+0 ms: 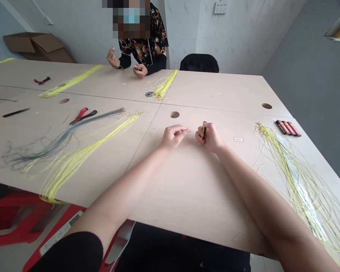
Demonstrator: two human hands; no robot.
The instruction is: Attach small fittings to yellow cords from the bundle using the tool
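Observation:
In the head view, my left hand (pixel 174 136) is raised over the middle of the table, thumb and fingertips pinched on a tiny hook (pixel 188 127). My right hand (pixel 211 138), a short gap to the right, is closed around a black and yellow lighter (pixel 204 131) held upright, thumb on its top. I see no flame. Left of my hands lies a bundle of yellow lines (pixel 102 145) with small hooks at its far end, beside a bundle of grey lines (pixel 70 134). Another bundle of pale yellow lines (pixel 289 162) spreads along the right side.
Red-handled pliers (pixel 82 115) and a black blade-like tool (pixel 16 112) lie at left. Several red black-ended sticks (pixel 288 128) sit at right, near a small label (pixel 238 139). A cable hole (pixel 175 114) lies ahead. Across the table, a person (pixel 143 49) handles a thin line.

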